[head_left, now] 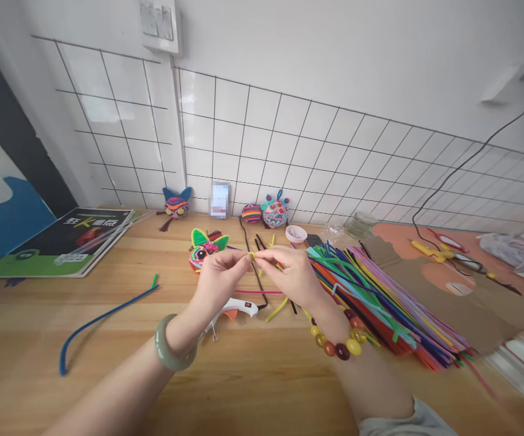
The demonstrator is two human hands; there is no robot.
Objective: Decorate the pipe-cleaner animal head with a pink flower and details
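A short piece of yellow pipe cleaner is pinched between the fingertips of both hands, which meet above the middle of the table. My left hand comes in from the left, its thumb and forefinger closed. Opposite it, my right hand grips the same piece, also with thumb and forefinger. Just behind my left hand sits a colourful animal head with green ears, partly covered by the hand. Below the hands lies a white glue gun with an orange trigger. Loose yellow pipe cleaner pieces are scattered under my right hand.
A thick bundle of coloured pipe cleaners lies right, beside cardboard and a yellow tool. More decorated heads, a phone and a pink bowl line the wall. A blue pipe cleaner and a magazine lie left.
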